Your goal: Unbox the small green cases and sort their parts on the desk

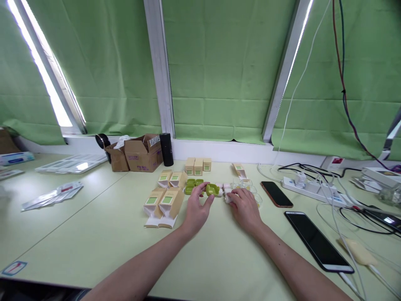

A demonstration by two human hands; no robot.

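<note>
My left hand (198, 207) pinches a small green square tray (212, 190) between thumb and fingers, tilted toward me just above the table. To its right, my right hand (244, 207) has its fingers closed on a small white piece (227, 195), whose kind I cannot make out. More small green trays (189, 187) lie together behind my left hand. Pale pink and white pieces (220, 186) sit between the hands. Clear plastic round pieces (257, 200) lie behind and beside my right hand, partly hidden by it. Left of my left hand stand several open small beige cartons (171, 200) with green labels.
Closed beige boxes (198, 166) stand at the back, and a single open carton (239, 171) lies to their right. Phones (318, 240), a power strip (315, 190) and loose cables crowd the right side. Cardboard boxes (142, 155) and a black cylinder (166, 149) stand by the wall.
</note>
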